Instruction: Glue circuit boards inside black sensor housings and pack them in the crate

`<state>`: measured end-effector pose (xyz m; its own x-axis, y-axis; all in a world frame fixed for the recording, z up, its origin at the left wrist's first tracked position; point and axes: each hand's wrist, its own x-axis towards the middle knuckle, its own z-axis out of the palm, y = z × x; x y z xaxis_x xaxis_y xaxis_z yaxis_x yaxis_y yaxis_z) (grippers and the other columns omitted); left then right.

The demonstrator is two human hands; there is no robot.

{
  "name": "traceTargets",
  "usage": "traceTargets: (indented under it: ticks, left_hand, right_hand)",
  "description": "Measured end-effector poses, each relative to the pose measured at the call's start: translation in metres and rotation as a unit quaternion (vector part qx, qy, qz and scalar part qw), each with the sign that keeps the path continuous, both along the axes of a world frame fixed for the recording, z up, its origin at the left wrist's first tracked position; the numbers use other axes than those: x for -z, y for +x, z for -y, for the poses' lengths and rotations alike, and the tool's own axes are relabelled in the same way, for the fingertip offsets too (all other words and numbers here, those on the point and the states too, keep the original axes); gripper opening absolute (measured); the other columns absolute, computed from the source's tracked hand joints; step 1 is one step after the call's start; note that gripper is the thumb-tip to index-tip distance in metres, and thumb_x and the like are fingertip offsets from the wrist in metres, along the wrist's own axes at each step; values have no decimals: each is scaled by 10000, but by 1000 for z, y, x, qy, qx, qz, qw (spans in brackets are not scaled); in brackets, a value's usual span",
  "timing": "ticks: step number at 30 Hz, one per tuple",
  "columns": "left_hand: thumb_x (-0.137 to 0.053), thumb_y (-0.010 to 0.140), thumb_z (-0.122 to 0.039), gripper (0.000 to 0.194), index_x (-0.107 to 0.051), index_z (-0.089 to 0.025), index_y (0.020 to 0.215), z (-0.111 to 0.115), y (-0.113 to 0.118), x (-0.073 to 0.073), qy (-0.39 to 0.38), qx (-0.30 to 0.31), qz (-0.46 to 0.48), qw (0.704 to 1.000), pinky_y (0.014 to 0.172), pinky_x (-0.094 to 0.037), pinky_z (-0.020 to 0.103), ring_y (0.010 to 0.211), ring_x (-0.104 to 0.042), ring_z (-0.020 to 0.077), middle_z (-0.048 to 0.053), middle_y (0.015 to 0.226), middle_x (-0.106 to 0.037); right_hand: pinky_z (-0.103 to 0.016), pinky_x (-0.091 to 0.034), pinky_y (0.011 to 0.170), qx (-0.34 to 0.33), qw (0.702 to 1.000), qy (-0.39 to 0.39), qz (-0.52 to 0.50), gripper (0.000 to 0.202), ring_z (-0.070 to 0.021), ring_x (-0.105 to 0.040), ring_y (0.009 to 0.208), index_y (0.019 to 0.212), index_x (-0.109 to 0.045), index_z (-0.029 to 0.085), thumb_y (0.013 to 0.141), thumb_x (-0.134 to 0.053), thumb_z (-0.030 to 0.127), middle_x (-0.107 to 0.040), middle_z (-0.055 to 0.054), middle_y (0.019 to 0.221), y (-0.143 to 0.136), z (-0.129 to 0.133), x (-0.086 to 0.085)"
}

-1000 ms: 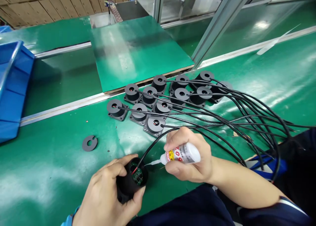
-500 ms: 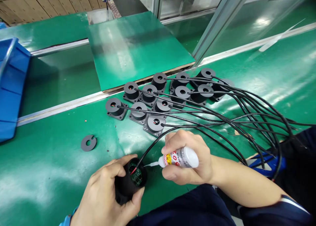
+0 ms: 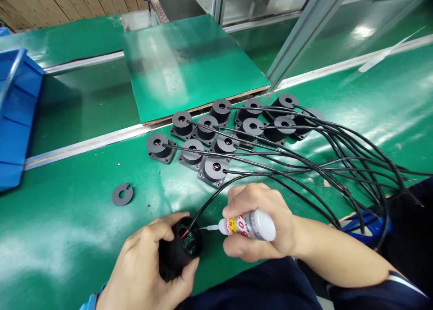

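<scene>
At lower centre, the left hand (image 3: 145, 265) is gripping a black round plastic housing (image 3: 179, 249); the right hand (image 3: 260, 222) is clasping a small white glue bottle (image 3: 250, 224), nozzle pointing into the housing.

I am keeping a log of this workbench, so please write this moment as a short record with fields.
Left hand: left hand wraps a black round part, its open end showing a small green board
Right hand: right hand holds a small white bottle, thin nozzle pointing at the part's opening
Cable: a black cable runs from the part
Behind: group of similar black parts with cables on the green table
Loose item: flat grey slotted ring
Far left: blue bin
</scene>
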<state>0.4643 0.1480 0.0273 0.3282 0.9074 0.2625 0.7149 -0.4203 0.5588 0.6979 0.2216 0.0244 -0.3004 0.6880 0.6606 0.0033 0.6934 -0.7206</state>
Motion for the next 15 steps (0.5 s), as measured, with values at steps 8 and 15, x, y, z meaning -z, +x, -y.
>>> traceTargets:
  ticks: [8, 15]
  left_hand:
    - [-640, 901, -382, 278, -429, -251, 1026, 3, 3, -4, -14, -4, -4, 1000, 630, -640, 352, 816, -798, 240, 90, 1063, -795]
    - [-708, 838, -246, 331, -434, -249, 1025, -3, -1, 2, 12, 27, 18, 999, 719, -653, 332, 960, -791, 249, 121, 1125, -781]
  right_hand:
    - [-253, -435, 447, -4, 1000, 15, 15, 240, -118, -546, 457, 1018, -613, 214, 931, -738, 399, -627, 19, 658, 1, -1, 1]
    - [-264, -380, 400, -26, 998, -44, -48, 238, -113, -499, 406, 1026, -633, 231, 902, -761, 389, -595, 37, 615, 5, 2, 1]
